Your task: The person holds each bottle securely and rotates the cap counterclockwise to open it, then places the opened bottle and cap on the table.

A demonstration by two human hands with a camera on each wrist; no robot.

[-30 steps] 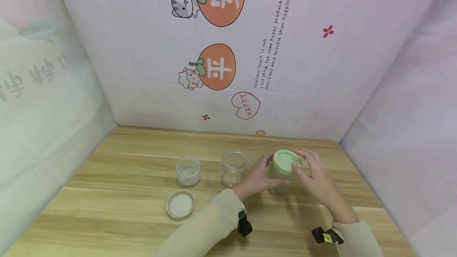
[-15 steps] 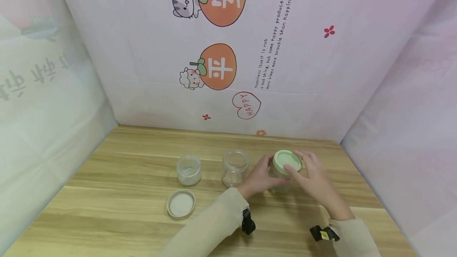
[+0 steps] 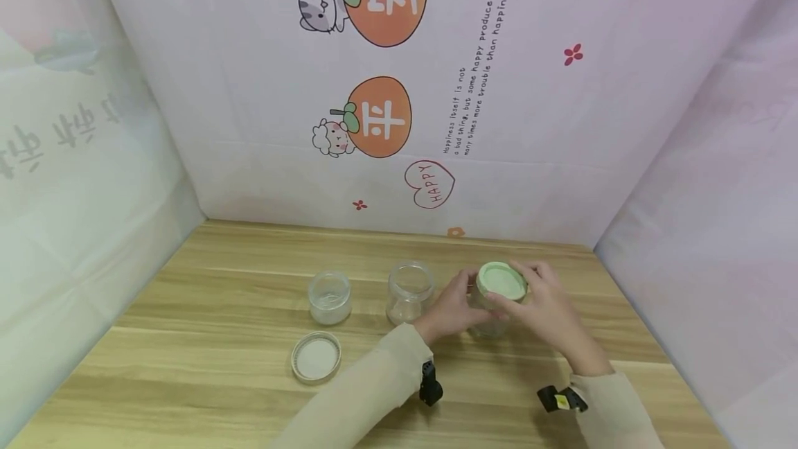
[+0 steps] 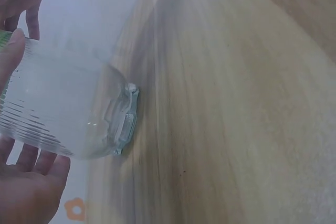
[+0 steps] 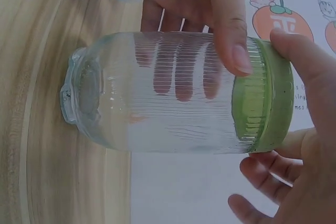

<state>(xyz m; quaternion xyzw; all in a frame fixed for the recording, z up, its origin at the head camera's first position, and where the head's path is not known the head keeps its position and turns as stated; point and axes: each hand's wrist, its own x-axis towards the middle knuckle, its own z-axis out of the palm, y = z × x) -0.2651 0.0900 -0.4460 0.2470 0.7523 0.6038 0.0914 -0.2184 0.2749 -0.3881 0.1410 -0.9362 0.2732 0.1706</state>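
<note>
A clear ribbed glass jar point(image 5: 157, 124) stands upright on the wooden table, its green lid point(image 3: 501, 281) on top. My left hand point(image 3: 450, 312) grips the jar's body from the left, fingers behind the glass and thumb across the front, just below the lid. From the right, my right hand point(image 3: 551, 310) holds the lid's rim between thumb and fingers. In the right wrist view the lid point(image 5: 278, 98) sits straight on the jar's mouth. The left wrist view shows the jar's thick moulded base point(image 4: 123, 121) on the wood.
Left of the left hand stands a lidless glass jar point(image 3: 406, 300). Further left is a shorter lidless jar point(image 3: 329, 302). In front of that one a pale round lid point(image 3: 316, 357) lies with its inside up. Printed cloth walls point(image 3: 299, 186) surround the table.
My right thumb has slid left along the near edge of the green lid, and the right wrist has shifted slightly left. The left hand keeps its grip on the jar, which stays in place.
</note>
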